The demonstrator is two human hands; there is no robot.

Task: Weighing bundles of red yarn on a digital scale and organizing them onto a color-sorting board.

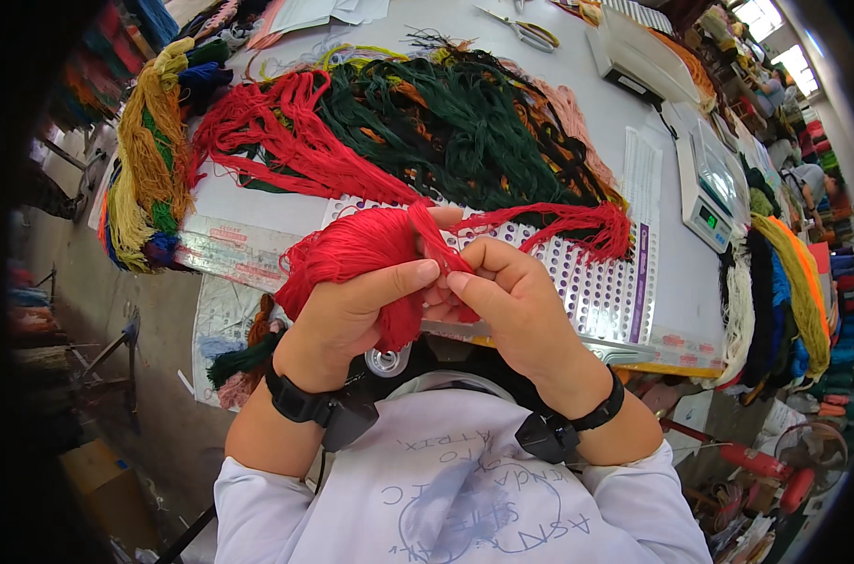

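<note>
A thick bundle of red yarn [357, 254] lies across my left hand [361, 305], whose thumb and fingers close around its strands. My right hand [504, 289] pinches a thinner red strand at the bundle's right side, close to my left fingertips. Both hands meet just above the table's near edge. Beyond them, a length of red yarn [305, 141] stretches over a large heap of dark green yarn [446, 122]. Another red tuft [582, 226] rests at the heap's right end. Beneath lies a white card with rows of purple-ringed holes [601, 296].
Yellow and mustard skeins [155, 132] hang over the table's left edge; white, blue and olive ones [789, 291] hang at the right. Two scales, one grey-white [634, 66] and one with a lit display [704, 211], stand at the right. Scissors [535, 36] lie at the back.
</note>
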